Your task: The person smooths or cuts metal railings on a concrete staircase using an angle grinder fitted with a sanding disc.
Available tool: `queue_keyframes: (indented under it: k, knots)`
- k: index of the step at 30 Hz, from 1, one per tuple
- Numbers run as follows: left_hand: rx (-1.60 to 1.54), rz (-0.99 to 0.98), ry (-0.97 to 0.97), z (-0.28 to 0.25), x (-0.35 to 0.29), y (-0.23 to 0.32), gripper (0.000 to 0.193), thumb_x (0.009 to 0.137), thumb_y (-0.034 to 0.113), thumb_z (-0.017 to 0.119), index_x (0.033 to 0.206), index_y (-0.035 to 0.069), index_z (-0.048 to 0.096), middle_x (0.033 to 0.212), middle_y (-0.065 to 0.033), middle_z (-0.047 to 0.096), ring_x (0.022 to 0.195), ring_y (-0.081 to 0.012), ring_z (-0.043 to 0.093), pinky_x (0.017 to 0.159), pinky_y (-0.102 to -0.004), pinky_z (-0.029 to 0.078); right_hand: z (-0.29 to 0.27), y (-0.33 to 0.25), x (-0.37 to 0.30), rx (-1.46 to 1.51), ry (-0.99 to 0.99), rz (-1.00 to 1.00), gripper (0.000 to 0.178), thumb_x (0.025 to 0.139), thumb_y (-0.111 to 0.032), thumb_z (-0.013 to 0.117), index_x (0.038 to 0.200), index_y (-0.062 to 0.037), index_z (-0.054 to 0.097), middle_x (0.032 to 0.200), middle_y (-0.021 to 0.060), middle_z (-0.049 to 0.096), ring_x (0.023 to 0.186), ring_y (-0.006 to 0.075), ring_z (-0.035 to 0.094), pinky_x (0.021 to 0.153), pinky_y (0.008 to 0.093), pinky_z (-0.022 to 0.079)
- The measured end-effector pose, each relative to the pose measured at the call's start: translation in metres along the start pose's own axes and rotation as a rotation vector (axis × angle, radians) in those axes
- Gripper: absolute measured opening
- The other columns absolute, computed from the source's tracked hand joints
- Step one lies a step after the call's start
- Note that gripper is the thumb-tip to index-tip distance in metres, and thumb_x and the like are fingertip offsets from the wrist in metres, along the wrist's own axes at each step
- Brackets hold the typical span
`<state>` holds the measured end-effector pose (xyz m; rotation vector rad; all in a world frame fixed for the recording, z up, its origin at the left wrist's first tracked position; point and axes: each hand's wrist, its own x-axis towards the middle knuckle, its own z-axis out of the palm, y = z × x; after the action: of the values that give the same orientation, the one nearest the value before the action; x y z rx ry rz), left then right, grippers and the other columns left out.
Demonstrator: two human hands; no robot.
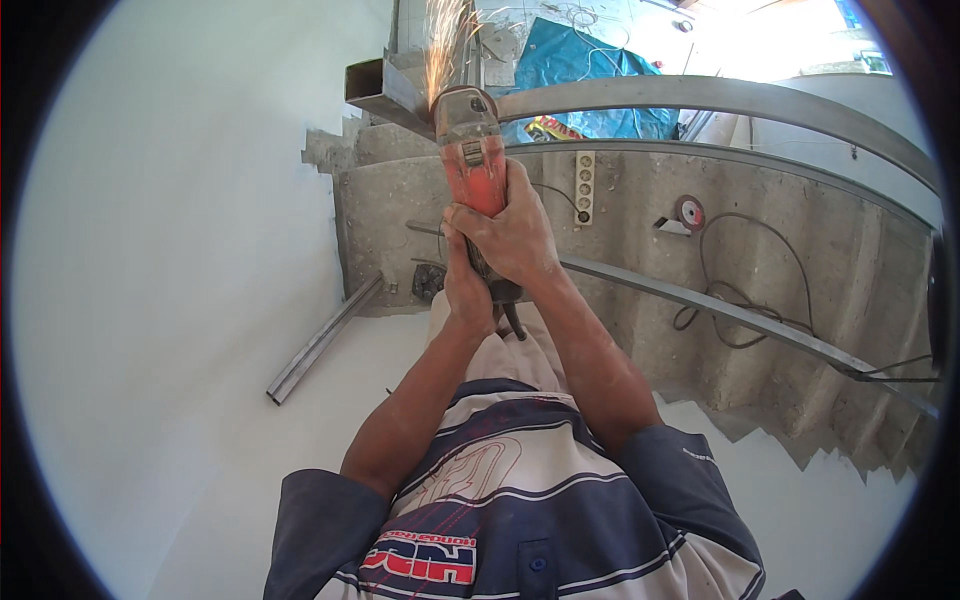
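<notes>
Both of my hands are wrapped around a red and black angle grinder point(475, 175), which points away from me. My left hand point(466, 285) grips the rear of its body, and my right hand point(515, 235) closes over the middle from the right side. The grinder's head meets a square metal tube point(388, 92) at its joint with a long metal rail point(700, 94). Orange sparks point(440, 45) spray upward and away from there. The guard hides the disc and the exact contact point.
Concrete steps point(640, 220) run to the right, carrying a power strip point(585, 188), a round disc point(690, 212) and a looped black cable point(760, 290). A metal bar point(720, 305) crosses them. A loose tube point(325, 338) lies left, beside the white wall point(180, 200). Blue tarp point(590, 70) lies beyond.
</notes>
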<state>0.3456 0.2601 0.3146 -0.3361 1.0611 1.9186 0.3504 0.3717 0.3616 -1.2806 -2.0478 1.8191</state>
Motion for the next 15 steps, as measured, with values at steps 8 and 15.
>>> queue_keyframes:
  k: [8, 15]
  knots:
    - [0.006, -0.014, 0.026, -0.0010, 0.0035, -0.0005, 0.067, 0.107, 0.063, 0.031, 0.152, 0.013, 0.041, 0.144, -0.0043, 0.055, 0.128, -0.0197, 0.058, 0.107, -0.0359, 0.048, -0.0019, -0.0021, 0.0027, 0.015, -0.014, 0.002, 0.071, 0.076, -0.032, 0.082, 0.128, 0.0041, 0.050, 0.110, 0.0209, 0.065, 0.101, 0.0312, 0.065, 0.091, 0.0420, 0.050]
    - [0.014, -0.011, 0.031, 0.0036, 0.0022, 0.0011, 0.068, 0.107, 0.063, 0.031, 0.153, 0.014, 0.040, 0.146, -0.0041, 0.054, 0.130, -0.0196, 0.057, 0.108, -0.0356, 0.047, -0.0046, -0.0063, 0.0022, 0.003, -0.011, 0.003, 0.071, 0.075, -0.032, 0.082, 0.127, 0.0040, 0.050, 0.110, 0.0210, 0.065, 0.101, 0.0314, 0.065, 0.091, 0.0422, 0.050]
